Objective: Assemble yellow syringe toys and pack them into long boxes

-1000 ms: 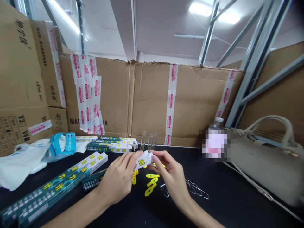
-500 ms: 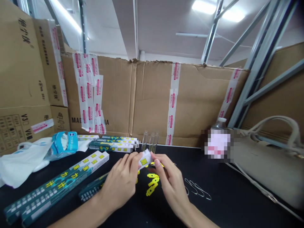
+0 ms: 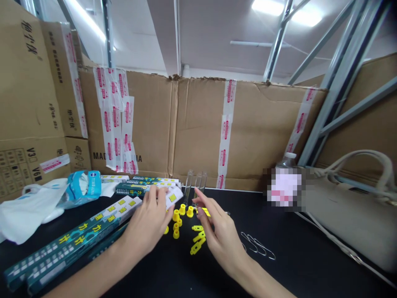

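My left hand (image 3: 148, 223) grips a long teal-and-white box (image 3: 171, 197) near its white end and holds it low over the black table (image 3: 297, 265). My right hand (image 3: 217, 234) hovers beside it with fingers spread and nothing in them. Between and just beyond my hands lie small yellow plastic caps (image 3: 176, 217) and flat yellow tabs (image 3: 197, 243). Three clear tubes (image 3: 195, 184) stand upright just behind them.
More teal boxes lie at the left (image 3: 77, 238) and stacked at the back (image 3: 145, 186). A blue tissue pack (image 3: 82, 188) rests on a white bag (image 3: 27, 211). Wire clips (image 3: 257, 245) lie right of my hand. A beige handbag (image 3: 350, 207), a bottle and cardboard walls (image 3: 198, 132) surround the table.
My right hand let go of the box's white end and opened. My left hand carried the box left and away, uncovering the yellow caps.
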`<action>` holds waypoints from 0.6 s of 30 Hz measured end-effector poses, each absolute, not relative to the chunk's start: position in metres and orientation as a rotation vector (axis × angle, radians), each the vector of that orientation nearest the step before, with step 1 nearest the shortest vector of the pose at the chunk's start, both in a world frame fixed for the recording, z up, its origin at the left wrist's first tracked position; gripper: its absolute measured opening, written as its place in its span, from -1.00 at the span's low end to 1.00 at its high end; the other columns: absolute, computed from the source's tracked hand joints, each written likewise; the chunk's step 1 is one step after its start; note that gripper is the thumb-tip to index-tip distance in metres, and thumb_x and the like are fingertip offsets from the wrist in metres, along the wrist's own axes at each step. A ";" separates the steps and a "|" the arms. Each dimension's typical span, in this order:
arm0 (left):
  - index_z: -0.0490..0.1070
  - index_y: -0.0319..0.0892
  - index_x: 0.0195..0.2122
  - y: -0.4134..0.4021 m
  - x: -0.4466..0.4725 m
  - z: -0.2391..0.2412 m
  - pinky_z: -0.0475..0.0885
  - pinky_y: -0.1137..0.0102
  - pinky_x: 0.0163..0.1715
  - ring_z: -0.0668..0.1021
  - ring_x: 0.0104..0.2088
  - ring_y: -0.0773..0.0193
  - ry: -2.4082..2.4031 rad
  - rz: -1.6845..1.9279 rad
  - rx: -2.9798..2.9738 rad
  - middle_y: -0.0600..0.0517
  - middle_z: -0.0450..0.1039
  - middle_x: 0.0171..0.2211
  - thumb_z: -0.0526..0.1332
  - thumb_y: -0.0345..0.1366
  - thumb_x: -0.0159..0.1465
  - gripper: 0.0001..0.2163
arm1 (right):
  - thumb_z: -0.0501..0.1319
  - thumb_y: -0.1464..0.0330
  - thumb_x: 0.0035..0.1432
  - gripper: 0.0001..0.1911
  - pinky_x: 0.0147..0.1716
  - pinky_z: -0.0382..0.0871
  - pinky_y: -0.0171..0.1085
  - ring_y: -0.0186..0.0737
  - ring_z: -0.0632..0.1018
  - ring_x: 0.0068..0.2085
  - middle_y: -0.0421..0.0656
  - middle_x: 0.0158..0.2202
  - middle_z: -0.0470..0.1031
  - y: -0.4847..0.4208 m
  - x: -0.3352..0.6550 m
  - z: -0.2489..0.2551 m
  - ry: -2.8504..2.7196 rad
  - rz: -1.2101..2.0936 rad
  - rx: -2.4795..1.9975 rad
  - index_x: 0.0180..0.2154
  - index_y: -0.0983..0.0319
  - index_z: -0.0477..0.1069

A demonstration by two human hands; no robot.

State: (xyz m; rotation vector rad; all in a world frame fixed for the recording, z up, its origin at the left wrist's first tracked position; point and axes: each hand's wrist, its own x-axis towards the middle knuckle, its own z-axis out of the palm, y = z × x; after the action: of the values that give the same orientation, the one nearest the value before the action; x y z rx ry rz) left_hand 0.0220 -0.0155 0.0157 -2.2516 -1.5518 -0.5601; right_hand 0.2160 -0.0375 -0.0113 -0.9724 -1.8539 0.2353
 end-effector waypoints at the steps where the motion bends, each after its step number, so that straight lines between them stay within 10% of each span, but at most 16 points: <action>1: 0.27 -0.33 0.09 -0.014 0.020 0.021 0.52 0.16 -0.14 0.52 -0.05 -0.06 -1.645 -0.450 -2.191 -0.27 0.35 -0.02 -0.01 -0.27 0.44 -0.70 | -0.03 0.39 0.41 -0.53 0.00 0.49 -0.13 -0.15 0.51 0.01 -0.04 0.00 0.45 -0.037 0.218 -0.010 -1.860 0.176 -0.966 0.30 0.13 0.13; 11: 0.46 -0.37 -0.02 0.011 -0.008 0.013 0.46 -0.17 -0.33 0.52 -0.08 -0.47 -2.149 0.018 -1.913 -0.43 0.43 -0.05 0.18 -0.37 0.30 -0.73 | 0.04 0.39 0.34 -0.75 -0.20 0.50 -0.15 -0.15 0.58 -0.20 -0.09 -0.19 0.55 -0.023 0.245 0.010 -1.750 -0.054 -1.157 -0.03 0.17 0.40; 18: 0.37 -0.28 0.07 0.020 -0.022 0.014 0.46 -0.08 -0.26 0.56 -0.07 -0.33 -2.080 0.044 -1.999 -0.39 0.48 -0.06 0.20 -0.42 0.25 -0.66 | 0.25 0.36 0.14 -0.72 -0.21 0.49 -0.07 -0.13 0.58 -0.35 -0.05 -0.25 0.60 0.011 0.266 -0.006 -1.673 0.182 -1.391 -0.09 0.28 0.45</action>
State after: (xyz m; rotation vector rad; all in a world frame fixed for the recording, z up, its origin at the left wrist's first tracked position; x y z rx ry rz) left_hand -0.0221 0.0204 0.0145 -1.9991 -2.0802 0.0445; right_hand 0.2661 0.0112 -0.0064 -1.3908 -1.6731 0.1815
